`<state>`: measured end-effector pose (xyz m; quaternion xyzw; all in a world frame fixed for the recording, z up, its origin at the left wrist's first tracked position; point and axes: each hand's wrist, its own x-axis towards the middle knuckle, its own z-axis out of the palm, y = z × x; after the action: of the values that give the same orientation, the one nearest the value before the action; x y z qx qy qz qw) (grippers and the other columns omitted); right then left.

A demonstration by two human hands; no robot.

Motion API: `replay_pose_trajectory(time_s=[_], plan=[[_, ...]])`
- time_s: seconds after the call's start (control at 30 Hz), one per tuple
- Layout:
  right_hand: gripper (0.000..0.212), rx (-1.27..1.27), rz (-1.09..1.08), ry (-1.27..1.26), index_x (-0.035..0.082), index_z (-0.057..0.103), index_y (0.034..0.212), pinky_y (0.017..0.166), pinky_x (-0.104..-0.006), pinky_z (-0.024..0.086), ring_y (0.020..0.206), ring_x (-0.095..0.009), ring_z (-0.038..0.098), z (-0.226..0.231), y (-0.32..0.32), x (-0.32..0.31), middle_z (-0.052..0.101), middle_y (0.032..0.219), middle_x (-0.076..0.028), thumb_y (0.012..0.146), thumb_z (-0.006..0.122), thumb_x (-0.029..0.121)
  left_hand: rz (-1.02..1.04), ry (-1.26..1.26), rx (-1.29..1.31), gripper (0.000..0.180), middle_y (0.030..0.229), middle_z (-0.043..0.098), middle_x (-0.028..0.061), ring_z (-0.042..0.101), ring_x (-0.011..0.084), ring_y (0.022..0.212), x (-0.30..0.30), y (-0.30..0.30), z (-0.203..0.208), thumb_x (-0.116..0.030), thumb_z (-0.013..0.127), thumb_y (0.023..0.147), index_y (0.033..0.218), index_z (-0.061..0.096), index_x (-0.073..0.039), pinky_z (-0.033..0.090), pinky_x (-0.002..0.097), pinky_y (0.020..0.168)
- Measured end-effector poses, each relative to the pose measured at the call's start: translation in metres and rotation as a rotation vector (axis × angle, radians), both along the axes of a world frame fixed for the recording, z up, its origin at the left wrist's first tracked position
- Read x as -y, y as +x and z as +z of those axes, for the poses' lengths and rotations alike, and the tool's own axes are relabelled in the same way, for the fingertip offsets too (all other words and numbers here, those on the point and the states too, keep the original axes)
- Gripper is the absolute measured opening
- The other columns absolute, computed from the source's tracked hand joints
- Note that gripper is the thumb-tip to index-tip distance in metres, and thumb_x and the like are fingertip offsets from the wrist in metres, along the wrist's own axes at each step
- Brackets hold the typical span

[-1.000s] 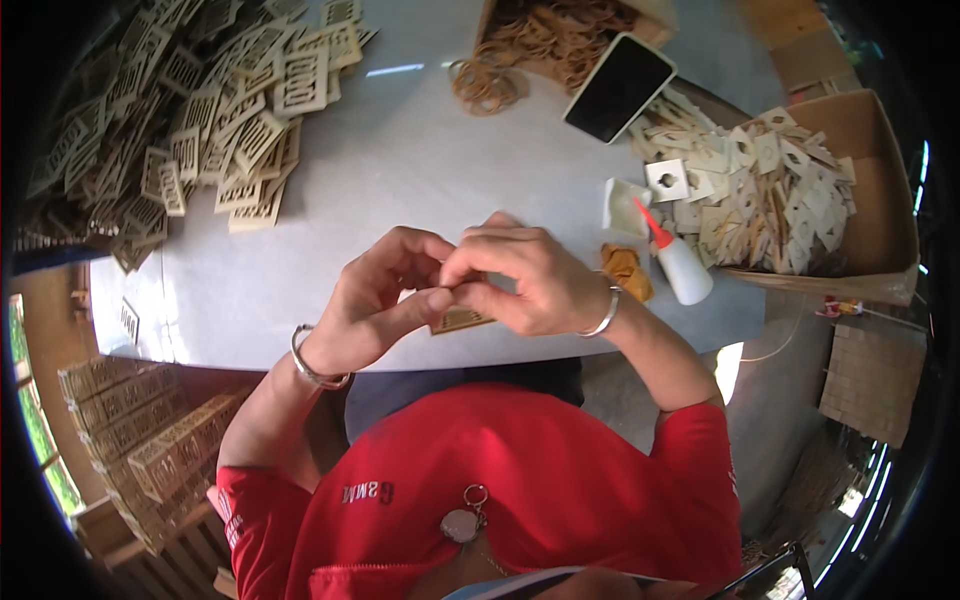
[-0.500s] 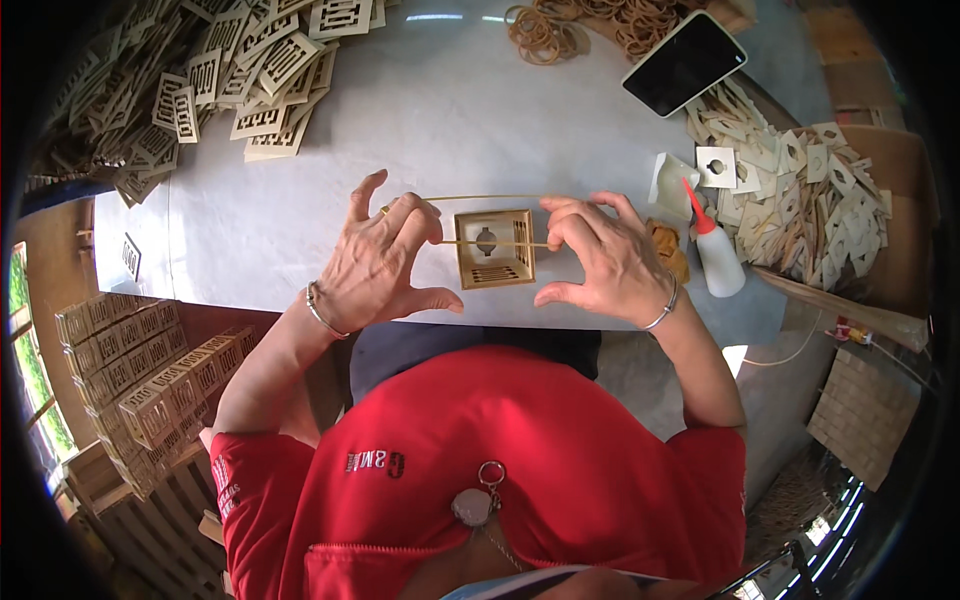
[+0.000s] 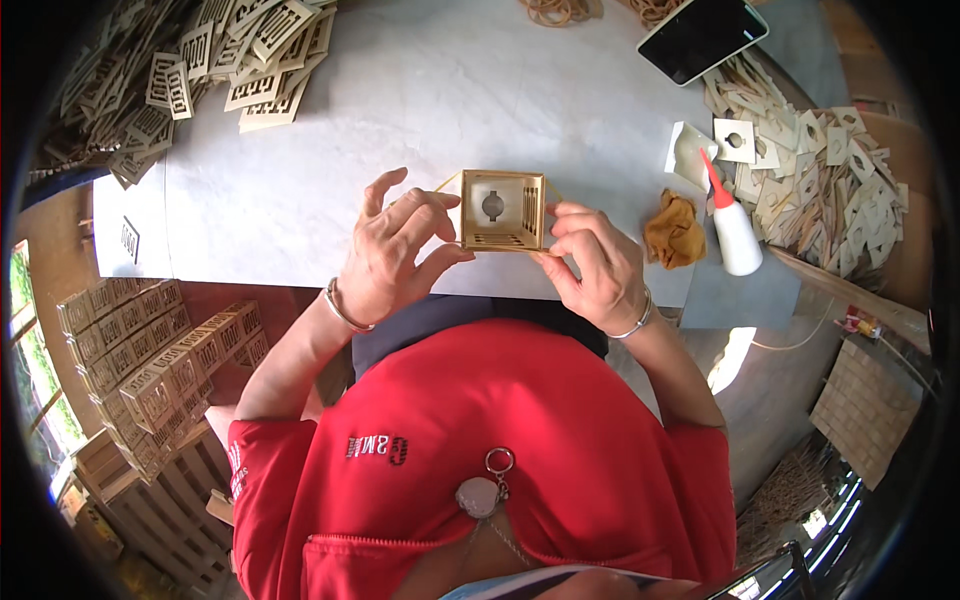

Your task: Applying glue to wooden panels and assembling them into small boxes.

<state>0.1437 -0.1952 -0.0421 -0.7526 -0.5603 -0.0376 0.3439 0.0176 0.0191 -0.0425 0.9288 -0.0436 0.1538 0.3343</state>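
1. We see the pale grey counter across the middle of the frame, a heap of slotted tan wooden panels upper left and a heap of pale square wooden plates at right.
2. Slotted wooden boxes stand stacked at left, below the counter.
3. Our left hand and right hand flank the centre, fingers half curled, thumbs apart from them; whether the fingertips pinch or merely hook, we cannot tell.
4. Between them, just above centre, sits the open-topped tan wooden box: walls and holed base together, mouth facing us, nearly square, so no long axis shows; the base's notches run up and down.
5. The thin yellow rubber band reaches around it; we judge its sides not yet seated, as they stand off the walls.
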Motion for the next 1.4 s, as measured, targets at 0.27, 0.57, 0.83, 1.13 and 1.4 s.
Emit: replay_pose_trajectory(time_s=[0.27, 0.57, 0.83, 1.13, 1.4], plan=[[0.027, -0.014, -0.054, 0.093, 0.005, 0.05, 0.074, 0.06, -0.0327, 0.053, 0.088, -0.028, 0.064, -0.01, -0.013, -0.001, 0.056, 0.087, -0.01, 0.062, 0.072, -0.004, 0.091, -0.059, 0.151, 0.022, 0.083, 0.062, 0.004, 0.064, 0.0222, 0.1, 0.022, -0.007, -0.014, -0.002, 0.075, 0.071, 0.079, 0.055, -0.007, 0.041, 0.0468, 0.099], [0.012, -0.905, -0.033, 0.237, -0.003, 0.054, 0.089, 0.081, -0.0335, 0.054, 0.115, -0.028, 0.054, -0.013, -0.016, 0.005, 0.05, 0.108, -0.012, 0.081, 0.064, -0.002, 0.19, -0.057, 0.227, 0.02, 0.095, 0.062, 0.0088, 0.058, 0.0283, 0.107, 0.029, -0.007, -0.013, 0.002, 0.073, 0.07, 0.085, 0.059, -0.003, 0.046, 0.0415, 0.091], [0.02, -1.361, -0.117, 0.332, -0.003, 0.055, 0.096, 0.085, -0.0284, 0.048, 0.098, -0.014, 0.054, -0.026, -0.018, 0.007, 0.046, 0.119, -0.01, 0.082, 0.068, 0.001, 0.227, -0.676, 0.01, 0.014, 0.099, 0.061, 0.0117, 0.06, 0.0202, 0.095, 0.034, -0.018, -0.027, -0.006, 0.07, 0.08, 0.087, 0.06, 0.0, 0.045, 0.0295, 0.083], [0.03, -1.448, -0.155, 0.299, 0.0, 0.05, 0.102, 0.081, -0.0254, 0.047, 0.091, -0.011, 0.052, -0.027, -0.019, 0.0, 0.049, 0.113, -0.007, 0.082, 0.07, 0.011, 0.211, -0.953, -0.03, 0.017, 0.099, 0.054, 0.0073, 0.052, 0.0154, 0.089, 0.038, -0.014, -0.039, -0.007, 0.067, 0.083, 0.092, 0.054, -0.001, 0.043, 0.028, 0.083], [0.036, -1.419, -0.085, 0.153, 0.0, 0.048, 0.107, 0.082, -0.0281, 0.047, 0.093, -0.013, 0.053, -0.032, -0.011, 0.009, 0.052, 0.107, -0.007, 0.086, 0.068, 0.021, 0.134, -1.226, -0.208, 0.023, 0.1, 0.053, 0.0048, 0.051, 0.0118, 0.09, 0.03, -0.013, -0.03, -0.01, 0.063, 0.087, 0.102, 0.048, -0.003, 0.043, 0.0272, 0.083]])
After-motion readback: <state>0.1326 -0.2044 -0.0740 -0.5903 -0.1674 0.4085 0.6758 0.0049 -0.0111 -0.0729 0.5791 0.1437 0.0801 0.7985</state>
